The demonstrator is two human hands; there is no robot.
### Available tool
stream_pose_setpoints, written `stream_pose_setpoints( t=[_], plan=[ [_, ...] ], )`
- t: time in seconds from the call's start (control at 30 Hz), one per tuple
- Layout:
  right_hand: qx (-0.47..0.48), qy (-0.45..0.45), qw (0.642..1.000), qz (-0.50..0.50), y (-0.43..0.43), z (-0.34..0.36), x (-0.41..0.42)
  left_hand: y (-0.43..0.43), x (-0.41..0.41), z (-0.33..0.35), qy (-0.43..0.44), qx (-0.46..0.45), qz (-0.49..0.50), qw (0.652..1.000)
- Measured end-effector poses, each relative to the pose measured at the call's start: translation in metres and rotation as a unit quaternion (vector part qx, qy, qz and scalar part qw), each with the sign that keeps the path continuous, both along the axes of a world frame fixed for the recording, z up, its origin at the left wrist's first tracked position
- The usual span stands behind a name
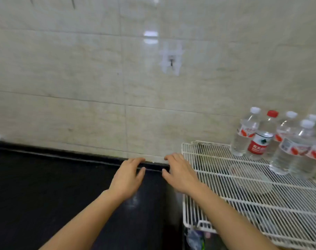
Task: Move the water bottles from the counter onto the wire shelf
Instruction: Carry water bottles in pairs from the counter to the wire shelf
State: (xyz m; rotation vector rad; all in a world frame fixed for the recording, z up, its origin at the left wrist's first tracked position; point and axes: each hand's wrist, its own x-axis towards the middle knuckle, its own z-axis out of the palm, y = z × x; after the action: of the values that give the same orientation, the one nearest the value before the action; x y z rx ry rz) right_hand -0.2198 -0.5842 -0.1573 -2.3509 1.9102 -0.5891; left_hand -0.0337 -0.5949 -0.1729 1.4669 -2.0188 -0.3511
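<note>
Left hand (pixel 127 175): at 6 o'clock in the view, over the back edge of the counter (pixel 54 186); fingers loosely bent, holding nothing.
Right hand (pixel 179 173): just beside the left, toward 5 o'clock, between counter and wire shelf (pixel 243 195). Its fingers are also loosely bent and empty, and its forearm crosses above the shelf's near left corner.
Bottles (pixel 280 139): five stand upright in a tight cluster at 3 o'clock, on the far right of the shelf near the wall (pixel 72 69). None shows on the counter, so the task looks done or nearly so.
Tipping risk: the bases sit on thin wires with gaps. A base set half over a gap could rock, and one bumped bottle would probably knock its neighbours.
Forearm risk: weight from the forearm on that corner could shift the shelf and shake the cluster.
Edge risk: a bottle carried low from the counter could catch the shelf's raised rim.
Bottle make: clear thin plastic, round bodies narrowing to screw caps. Four caps are white; the red-capped bottle (pixel 261 136) differs. Labels are red and white.
Shelf make: white coated wire, fine parallel rods over thicker cross bars.
Counter make: black, smooth, faintly glossy.
Wall make: pale beige glazed tiles, with a clear stick-on hook (pixel 170 61) at 12 o'clock.
Under the shelf: a pale round shape shows through the wires; I cannot tell what it is.
</note>
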Motion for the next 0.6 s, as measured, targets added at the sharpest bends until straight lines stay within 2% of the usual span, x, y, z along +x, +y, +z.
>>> stream_pose_setpoints(
  t=[0.3, 0.5, 0.6],
  plan=[
    [0.076, 0.011, 0.984, 0.161, 0.016, -0.040, 0.266, 0.069, 0.248, -0.037, -0.017, 0.060, 0.202, 0.977],
    [0.097, 0.088, 0.958, 0.253, 0.015, -0.062, 0.400, 0.102, 0.370, -0.065, -0.032, 0.145, 0.326, 0.934],
    [0.100, 0.123, 0.947, 0.279, 0.005, -0.072, 0.459, 0.105, 0.424, -0.074, -0.039, 0.152, 0.360, 0.920]
  ],
)
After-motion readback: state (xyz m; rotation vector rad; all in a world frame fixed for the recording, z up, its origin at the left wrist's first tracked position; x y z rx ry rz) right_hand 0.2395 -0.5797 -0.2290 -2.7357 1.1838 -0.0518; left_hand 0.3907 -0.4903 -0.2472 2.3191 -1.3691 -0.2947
